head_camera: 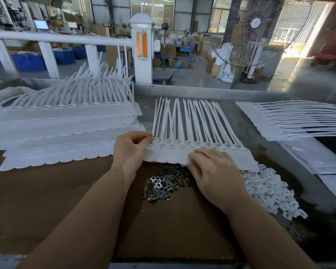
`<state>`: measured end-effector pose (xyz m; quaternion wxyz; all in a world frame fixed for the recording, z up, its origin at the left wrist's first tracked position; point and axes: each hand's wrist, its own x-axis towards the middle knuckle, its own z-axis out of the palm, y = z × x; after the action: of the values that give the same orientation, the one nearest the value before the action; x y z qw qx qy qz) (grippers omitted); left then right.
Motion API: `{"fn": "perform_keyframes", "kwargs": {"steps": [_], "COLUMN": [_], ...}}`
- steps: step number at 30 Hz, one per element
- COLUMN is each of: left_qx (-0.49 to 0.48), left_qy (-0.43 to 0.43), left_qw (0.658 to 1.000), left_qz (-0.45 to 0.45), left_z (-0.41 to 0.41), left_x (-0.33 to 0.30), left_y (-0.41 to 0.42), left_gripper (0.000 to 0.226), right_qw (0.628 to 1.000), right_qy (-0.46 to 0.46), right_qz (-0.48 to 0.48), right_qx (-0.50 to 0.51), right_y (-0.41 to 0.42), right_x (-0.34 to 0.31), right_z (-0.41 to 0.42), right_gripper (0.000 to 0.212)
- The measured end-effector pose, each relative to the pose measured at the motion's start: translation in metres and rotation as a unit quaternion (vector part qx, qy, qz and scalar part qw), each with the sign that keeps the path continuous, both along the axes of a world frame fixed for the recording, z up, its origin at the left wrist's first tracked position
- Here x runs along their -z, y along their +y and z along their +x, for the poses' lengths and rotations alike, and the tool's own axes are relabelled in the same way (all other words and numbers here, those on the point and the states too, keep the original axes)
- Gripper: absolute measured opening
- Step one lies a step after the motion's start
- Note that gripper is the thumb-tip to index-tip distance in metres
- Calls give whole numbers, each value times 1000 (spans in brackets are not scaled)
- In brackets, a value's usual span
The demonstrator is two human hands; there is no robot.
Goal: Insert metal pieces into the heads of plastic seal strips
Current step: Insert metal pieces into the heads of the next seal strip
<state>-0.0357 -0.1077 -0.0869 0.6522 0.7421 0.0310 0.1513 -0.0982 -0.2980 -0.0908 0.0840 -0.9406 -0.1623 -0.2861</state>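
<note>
While my left hand (133,146) pinches a tiny metal piece (152,138), my flat, open right hand (211,167) presses the light, bendy strips (192,123) down by their heads.

This is a factory floor or assembly workshop. A high hall with large windows (151,6) and a bare concrete floor (202,78) holds blue crates (29,62), stacked cartons (211,65), filled sacks (224,72) and a big pedestal fan (254,30). On the tabletop (182,94) lie stacks of identical white seal strips (66,117) and a heap of metal pieces (167,183).
</note>
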Motion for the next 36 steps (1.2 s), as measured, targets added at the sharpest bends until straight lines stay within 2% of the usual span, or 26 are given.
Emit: {"fn": "perform_keyframes", "kwargs": {"steps": [5, 10, 19, 27, 31, 36], "left_qx": [-13, -5, 4, 4, 0, -23], "left_qy": [12, 25, 35, 52, 57, 45], "left_qw": [999, 999, 994, 993, 988, 968], "left_qz": [29, 46, 104, 105, 146, 246], "left_z": [4, 5, 4, 3, 4, 4], "left_x": [1, 3, 3, 1, 2, 3], "left_y": [6, 7, 8, 8, 7, 5], "left_gripper": [15, 15, 11, 10, 7, 9], "right_qw": [1000, 999, 999, 999, 999, 999], "right_qy": [17, 26, 16, 11, 9, 9], "right_qz": [10, 23, 36, 38, 42, 45], "right_qx": [17, 12, 7, 6, 7, 6], "right_y": [2, 1, -1, -2, -3, -3], "right_x": [-1, -1, -1, 1, 1, 2], "right_z": [-1, -2, -1, -1, -1, -2], "right_gripper": [22, 13, 17, 11, 10, 11]}}
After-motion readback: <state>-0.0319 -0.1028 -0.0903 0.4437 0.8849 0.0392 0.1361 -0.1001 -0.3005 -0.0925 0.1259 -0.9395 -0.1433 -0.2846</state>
